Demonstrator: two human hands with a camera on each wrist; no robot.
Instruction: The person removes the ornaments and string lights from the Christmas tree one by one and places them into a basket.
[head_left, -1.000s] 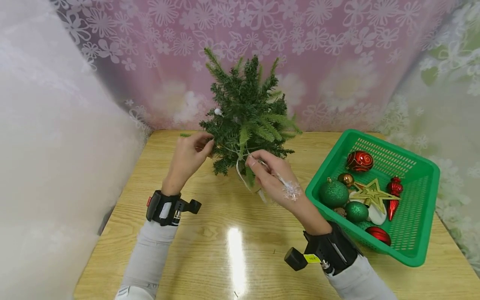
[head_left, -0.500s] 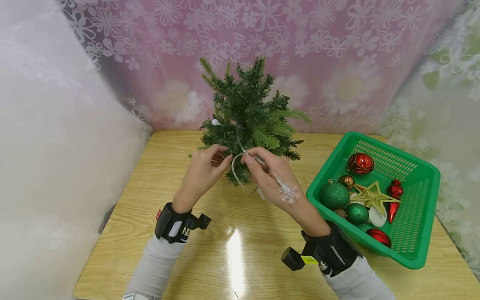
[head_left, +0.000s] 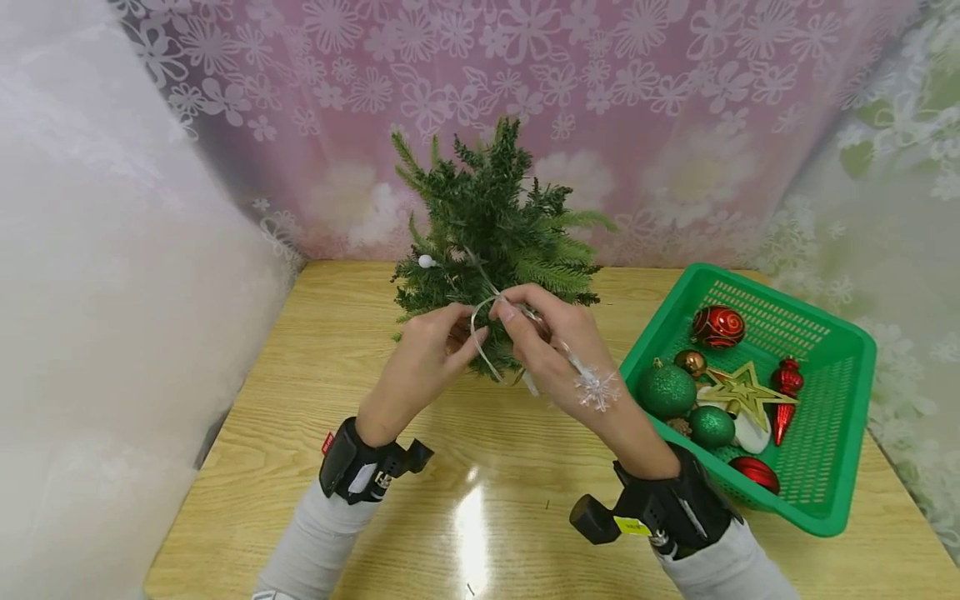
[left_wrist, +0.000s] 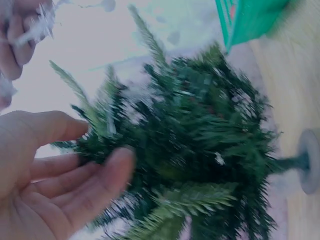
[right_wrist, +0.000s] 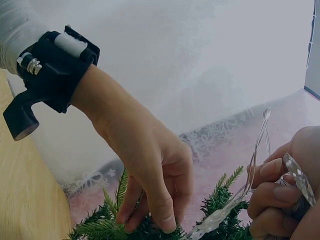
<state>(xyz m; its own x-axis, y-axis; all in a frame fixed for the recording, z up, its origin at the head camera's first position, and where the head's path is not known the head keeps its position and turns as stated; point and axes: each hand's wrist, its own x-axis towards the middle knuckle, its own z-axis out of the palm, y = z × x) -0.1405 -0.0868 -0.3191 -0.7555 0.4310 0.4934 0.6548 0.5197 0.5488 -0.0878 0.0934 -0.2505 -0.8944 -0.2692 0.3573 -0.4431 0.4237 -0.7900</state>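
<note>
A small artificial Christmas tree (head_left: 495, 200) stands at the back of the table. My right hand (head_left: 555, 350) grips a bundle of clear string-light wire (right_wrist: 255, 160) at the tree's front. A snowflake light (head_left: 596, 390) lies across the back of that hand. One loop of wire hangs between both hands. My left hand (head_left: 420, 358) is at the lower left branches, thumb and fingers apart in the left wrist view, where nothing shows between them. Its fingertips reach into the greenery in the right wrist view. A white ball (head_left: 426, 262) sits on the left branches.
A green basket (head_left: 843, 417) stands on the right of the table. Inside lie a gold star (head_left: 742, 392), green baubles (head_left: 667, 390), red baubles (head_left: 718, 326) and a red drop ornament (head_left: 786, 400). A pink floral curtain (head_left: 360, 108) hangs behind the tree.
My left hand has moved right and down, closer to the right hand. The white ball on the tree has shifted down and slightly left. My right hand still holds the wire.
</note>
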